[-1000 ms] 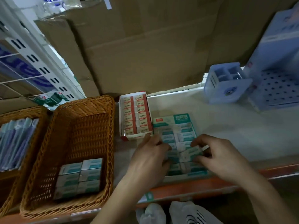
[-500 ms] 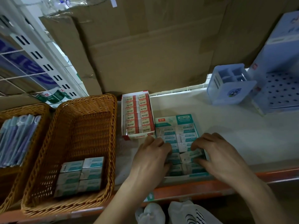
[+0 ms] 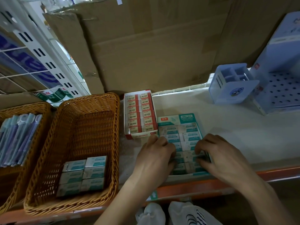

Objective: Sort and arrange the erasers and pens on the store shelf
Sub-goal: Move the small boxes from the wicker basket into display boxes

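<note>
We see both hands down on the teal box (image 3: 178,118), an open tray that lies flat on the white shelf (image 3: 235,135) near its orange front edge (image 3: 194,187) and holds two columns of teal erasers (image 3: 170,129). The left hand (image 3: 155,158) lies over the box's left side with its fingers curled over that wall. Its grip looks closed on the box, though the thumb is hidden. The right hand (image 3: 222,158) comes in from the right, its fingers bent down on the right column and the thumb tucked just below them. Its grip is pinched together on one eraser (image 3: 190,155) there. Just beside the teal box, behind and to its left and touching its corner, stands the red box (image 3: 140,114), filled with two neat columns of erasers marked 2B. Left of that is a wicker basket (image 3: 90,101) with six more teal erasers (image 3: 82,174) laid in two columns at its near end. A second basket (image 3: 24,106) at the far left holds pens (image 3: 17,138) in clear sleeves, lying side by side. At the back right of the shelf are a pale blue holder (image 3: 232,86) with compartments and a blue stand (image 3: 279,91) with rows of holes, well apart from the hands. Cardboard boxes (image 3: 154,46) fill the space behind.
</note>
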The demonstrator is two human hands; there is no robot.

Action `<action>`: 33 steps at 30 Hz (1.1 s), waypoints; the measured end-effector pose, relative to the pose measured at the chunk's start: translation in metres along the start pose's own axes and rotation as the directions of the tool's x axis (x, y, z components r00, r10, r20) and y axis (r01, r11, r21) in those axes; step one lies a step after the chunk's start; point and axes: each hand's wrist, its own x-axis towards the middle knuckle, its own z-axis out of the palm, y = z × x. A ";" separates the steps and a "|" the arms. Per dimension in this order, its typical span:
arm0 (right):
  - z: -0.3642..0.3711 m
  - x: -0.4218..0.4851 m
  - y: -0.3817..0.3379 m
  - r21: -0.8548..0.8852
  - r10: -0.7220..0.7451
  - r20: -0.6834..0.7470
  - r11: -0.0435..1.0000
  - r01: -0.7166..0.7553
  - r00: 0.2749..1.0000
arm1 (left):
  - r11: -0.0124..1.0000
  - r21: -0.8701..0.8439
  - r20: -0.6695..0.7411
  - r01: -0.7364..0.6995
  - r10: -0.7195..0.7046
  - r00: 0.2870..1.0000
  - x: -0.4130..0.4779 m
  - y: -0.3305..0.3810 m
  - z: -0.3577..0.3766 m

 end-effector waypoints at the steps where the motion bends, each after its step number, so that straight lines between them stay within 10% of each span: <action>1: 0.001 0.000 0.000 0.005 0.006 -0.002 1.000 -0.006 1.000 | 1.000 -0.002 0.002 0.001 -0.001 1.000 0.000 0.000 0.001; 10: -0.009 0.012 -0.030 0.036 -0.049 -0.022 0.998 0.050 0.999 | 0.996 -0.073 -0.105 -0.042 0.034 0.994 -0.006 -0.008 -0.006; 18: -0.003 0.049 -0.119 0.158 -0.405 -0.140 0.892 0.424 0.904 | 0.983 -0.099 -0.303 0.154 -0.177 0.937 -0.058 -0.071 -0.051; 24: 0.025 0.074 -0.193 0.106 -0.618 -0.024 0.780 0.617 0.786 | 0.848 0.123 -0.075 0.516 -0.511 0.856 -0.116 -0.142 -0.052; 33: 0.044 0.082 -0.224 -0.132 -0.540 0.104 0.825 0.549 0.835 | 0.803 0.185 -0.094 0.567 -0.560 0.823 -0.120 -0.146 -0.042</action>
